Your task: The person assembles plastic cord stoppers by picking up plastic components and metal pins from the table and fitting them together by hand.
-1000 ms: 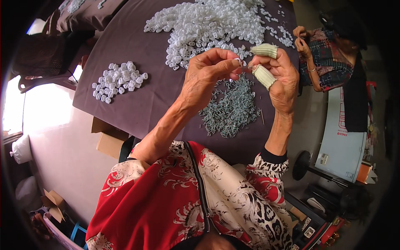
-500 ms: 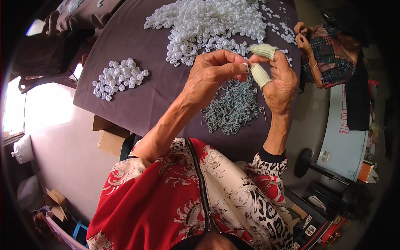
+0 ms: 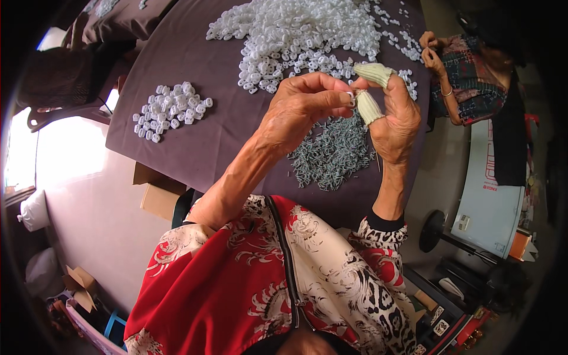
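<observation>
My left hand (image 3: 296, 109) is closed in a pinch on a small white plastic piece (image 3: 352, 99), held up over the table. Facing it is my right hand (image 3: 397, 121), with pale yellow knitted covers (image 3: 371, 107) on its thumb and forefinger. Those two covered tips come close together at the white piece; whatever they pinch is too small to make out. Beneath both hands lies a heap of small grey screw-like pins (image 3: 332, 155). A big pile of white plastic pieces (image 3: 307, 29) spreads beyond the hands, and a smaller group (image 3: 171, 109) sits to the left.
A brown cloth (image 3: 207, 139) covers the table. At the right, another person's hands (image 3: 433, 52) are close together at the table's edge. An open cardboard box (image 3: 160, 198) stands below the left edge. A thin stick (image 3: 377, 163) lies beside my right wrist.
Both hands keep nearly the same place. My right thumb has shifted slightly, and a bit more of the white piece shows. The whole view has moved a little.
</observation>
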`<move>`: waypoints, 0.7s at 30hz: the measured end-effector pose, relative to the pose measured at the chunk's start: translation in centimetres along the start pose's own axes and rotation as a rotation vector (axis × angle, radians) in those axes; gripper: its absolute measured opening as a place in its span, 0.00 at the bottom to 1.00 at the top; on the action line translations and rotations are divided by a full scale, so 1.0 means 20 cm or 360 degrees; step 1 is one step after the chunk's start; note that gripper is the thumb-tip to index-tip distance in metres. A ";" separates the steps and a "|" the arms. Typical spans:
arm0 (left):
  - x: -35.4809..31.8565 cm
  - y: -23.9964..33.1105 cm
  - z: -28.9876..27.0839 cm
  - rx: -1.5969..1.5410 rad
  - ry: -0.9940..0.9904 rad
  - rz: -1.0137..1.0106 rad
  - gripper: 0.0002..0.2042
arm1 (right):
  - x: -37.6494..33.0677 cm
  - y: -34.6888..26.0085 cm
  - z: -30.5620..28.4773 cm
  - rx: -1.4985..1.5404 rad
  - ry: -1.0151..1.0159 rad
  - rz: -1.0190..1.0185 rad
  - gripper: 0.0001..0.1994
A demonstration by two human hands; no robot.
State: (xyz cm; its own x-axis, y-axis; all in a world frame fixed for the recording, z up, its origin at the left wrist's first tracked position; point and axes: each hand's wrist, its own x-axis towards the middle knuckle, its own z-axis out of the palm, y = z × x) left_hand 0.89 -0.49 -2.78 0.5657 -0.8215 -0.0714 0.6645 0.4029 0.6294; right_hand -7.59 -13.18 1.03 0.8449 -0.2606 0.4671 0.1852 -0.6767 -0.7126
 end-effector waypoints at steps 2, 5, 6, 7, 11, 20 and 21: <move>0.00 0.01 0.02 0.0018 0.0002 0.0051 0.06 | 0.01 0.00 0.00 -0.0080 -0.0009 -0.0060 0.17; 0.01 -0.01 -0.03 -0.0036 0.0015 0.0045 0.04 | 0.01 0.03 -0.01 0.0238 -0.0030 0.0080 0.16; 0.01 -0.01 -0.03 -0.0034 0.0019 0.0045 0.04 | 0.01 0.03 -0.01 0.0243 -0.0031 0.0080 0.16; 0.01 -0.01 -0.03 -0.0032 -0.0001 0.0057 0.04 | 0.01 0.02 -0.01 0.0360 -0.0038 0.0098 0.16; 0.00 0.00 -0.01 -0.0012 -0.0004 0.0068 0.05 | 0.02 -0.02 -0.02 0.0432 -0.0089 0.0105 0.17; -0.02 0.01 0.02 0.0126 0.0041 0.0117 0.05 | 0.02 -0.03 -0.05 0.0459 -0.0168 0.0067 0.17; -0.03 0.02 0.02 0.0126 0.0043 0.0116 0.05 | 0.02 -0.03 -0.05 0.0460 -0.0168 0.0069 0.17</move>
State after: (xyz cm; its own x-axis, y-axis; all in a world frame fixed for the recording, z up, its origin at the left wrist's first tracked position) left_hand 0.61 -0.12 -2.24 0.6247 -0.7797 -0.0433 0.5812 0.4272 0.6926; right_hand -7.78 -13.57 2.10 0.8999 -0.2014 0.3869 0.2702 -0.4390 -0.8569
